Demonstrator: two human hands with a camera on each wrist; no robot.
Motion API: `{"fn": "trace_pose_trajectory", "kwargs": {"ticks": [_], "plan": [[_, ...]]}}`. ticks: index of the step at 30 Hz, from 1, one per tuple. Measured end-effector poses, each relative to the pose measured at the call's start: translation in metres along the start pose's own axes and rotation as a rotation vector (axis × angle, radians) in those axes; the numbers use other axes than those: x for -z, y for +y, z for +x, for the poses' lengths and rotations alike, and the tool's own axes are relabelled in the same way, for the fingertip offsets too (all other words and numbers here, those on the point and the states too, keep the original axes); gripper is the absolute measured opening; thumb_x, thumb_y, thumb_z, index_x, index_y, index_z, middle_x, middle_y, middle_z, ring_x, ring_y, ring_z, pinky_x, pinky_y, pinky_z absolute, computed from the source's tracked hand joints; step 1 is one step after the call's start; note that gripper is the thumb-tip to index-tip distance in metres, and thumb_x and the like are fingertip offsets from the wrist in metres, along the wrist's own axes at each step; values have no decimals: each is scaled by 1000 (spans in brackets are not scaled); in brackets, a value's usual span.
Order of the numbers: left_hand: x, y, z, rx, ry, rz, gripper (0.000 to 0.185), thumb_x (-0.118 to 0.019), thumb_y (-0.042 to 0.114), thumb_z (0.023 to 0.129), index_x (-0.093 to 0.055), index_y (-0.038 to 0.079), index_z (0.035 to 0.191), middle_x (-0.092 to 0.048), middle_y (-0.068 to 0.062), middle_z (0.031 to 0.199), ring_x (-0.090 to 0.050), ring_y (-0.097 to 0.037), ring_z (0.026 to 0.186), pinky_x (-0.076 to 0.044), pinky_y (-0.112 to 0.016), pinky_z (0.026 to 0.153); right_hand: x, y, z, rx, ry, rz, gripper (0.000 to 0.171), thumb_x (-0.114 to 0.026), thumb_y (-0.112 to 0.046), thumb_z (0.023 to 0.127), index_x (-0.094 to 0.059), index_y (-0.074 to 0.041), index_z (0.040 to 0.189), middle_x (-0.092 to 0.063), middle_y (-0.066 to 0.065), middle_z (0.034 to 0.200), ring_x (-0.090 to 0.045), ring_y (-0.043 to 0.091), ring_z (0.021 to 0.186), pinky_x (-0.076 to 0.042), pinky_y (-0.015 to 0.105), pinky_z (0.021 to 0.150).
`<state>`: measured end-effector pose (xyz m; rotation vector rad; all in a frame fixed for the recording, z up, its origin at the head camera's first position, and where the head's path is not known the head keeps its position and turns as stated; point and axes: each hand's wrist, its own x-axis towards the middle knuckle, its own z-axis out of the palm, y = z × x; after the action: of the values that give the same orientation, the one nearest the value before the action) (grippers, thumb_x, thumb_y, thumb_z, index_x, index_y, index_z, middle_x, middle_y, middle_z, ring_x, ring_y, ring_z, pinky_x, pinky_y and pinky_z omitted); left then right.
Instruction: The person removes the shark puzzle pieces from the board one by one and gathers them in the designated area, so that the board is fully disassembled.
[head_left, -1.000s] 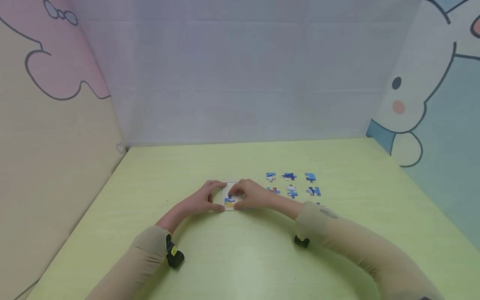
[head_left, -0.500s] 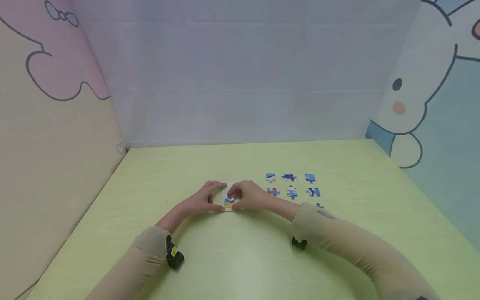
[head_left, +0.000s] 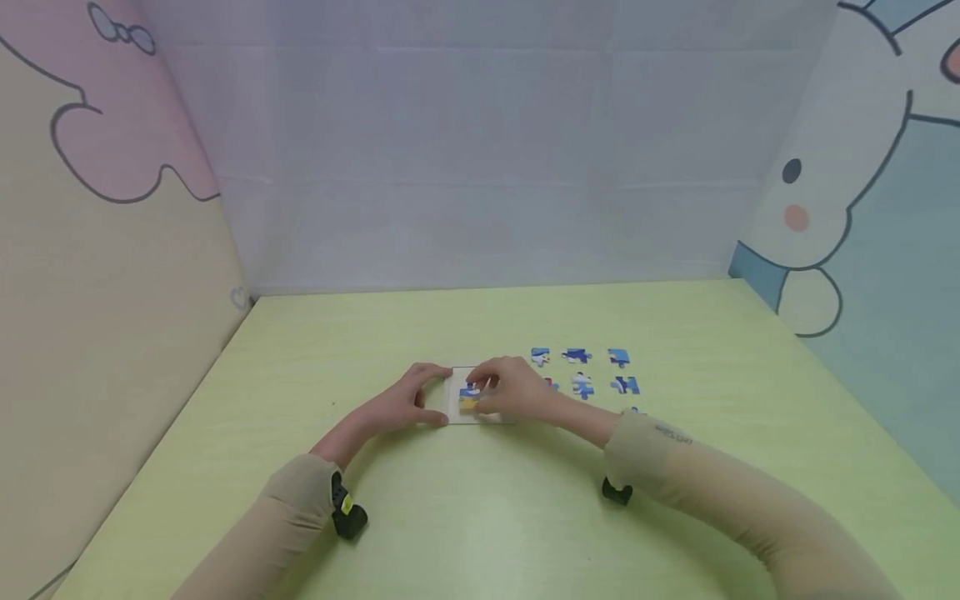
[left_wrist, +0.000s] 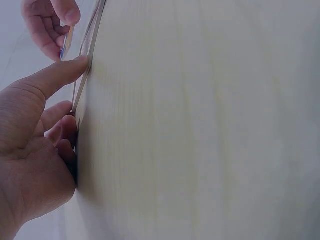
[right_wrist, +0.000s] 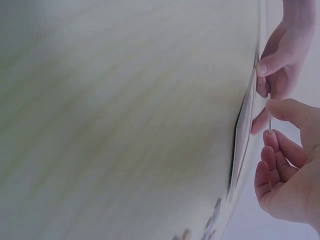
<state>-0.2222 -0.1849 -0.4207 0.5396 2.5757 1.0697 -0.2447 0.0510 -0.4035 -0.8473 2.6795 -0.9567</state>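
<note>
Between thumb and fingertips, my right hand [head_left: 517, 390] pinches a blue, white and yellow jigsaw puzzle piece [head_left: 468, 398]. The piece shows as a thin edge [right_wrist: 270, 114] in the right wrist view, raised off the white puzzle board [head_left: 454, 415]. My left hand [head_left: 401, 404] spans the board's left end and holds it, thumb on the near edge and forefinger on the far one. Seen from the left wrist, the thumb [left_wrist: 70, 70] presses the board's rim. The right hand covers much of the board's right part.
Several loose blue puzzle pieces lie in spaced rows right of the board, among them a far-right one [head_left: 618, 357] and a middle one [head_left: 582, 385]. The right forearm partly covers the nearest. A pale wall cloth [head_left: 487, 167] stands behind the yellow-green table [head_left: 450, 517].
My right hand has shifted slightly to the right, bringing the pinched puzzle piece away from the board's left edge. The left hand stays where it was on the board.
</note>
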Motion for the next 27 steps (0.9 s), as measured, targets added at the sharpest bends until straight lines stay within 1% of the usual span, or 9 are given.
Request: {"fn": "trace_pose_trajectory", "kwargs": {"ticks": [3, 8, 14, 20, 27], "plan": [[0, -2, 1, 4, -1, 8, 75, -75, 24, 87, -37, 14, 152, -32, -15, 150, -42, -18, 88, -36, -28, 76, 11, 4, -6, 4, 20, 6, 37, -80, -18, 79, -73, -11, 114, -70, -2, 98, -57, 13, 89, -46, 27, 78], [1, -3, 2, 7, -1, 9, 75, -76, 24, 87, -38, 14, 151, -33, -15, 149, -43, -19, 88, -37, -29, 76, 28, 12, -17, 50, 64, -32, 37, -79, -20, 81, -72, -9, 116, -72, 0, 101, -57, 16, 92, -46, 29, 80], [2, -4, -1, 13, 5, 4, 75, -77, 23, 86, -39, 14, 151, -33, -15, 148, -42, -19, 87, -37, -28, 76, 41, 19, -28, 76, 116, -67, 38, -79, -21, 82, -71, -10, 118, -72, 2, 103, -60, 17, 94, -46, 30, 80], [2, -2, -3, -13, 5, 3, 75, -77, 22, 86, -39, 12, 151, -34, -16, 146, -42, -19, 87, -36, -27, 76, 47, 27, -39, 90, 161, -52, 38, -79, -19, 82, -70, -8, 117, -72, 4, 102, -60, 23, 94, -46, 30, 78], [3, -2, -3, -15, 5, 14, 75, -76, 22, 87, -38, 12, 151, -34, -15, 147, -42, -18, 86, -36, -26, 76, 45, 36, -51, 140, 177, -63, 35, -80, -18, 81, -72, -8, 113, -73, 1, 98, -60, 23, 95, -47, 39, 85]]}}
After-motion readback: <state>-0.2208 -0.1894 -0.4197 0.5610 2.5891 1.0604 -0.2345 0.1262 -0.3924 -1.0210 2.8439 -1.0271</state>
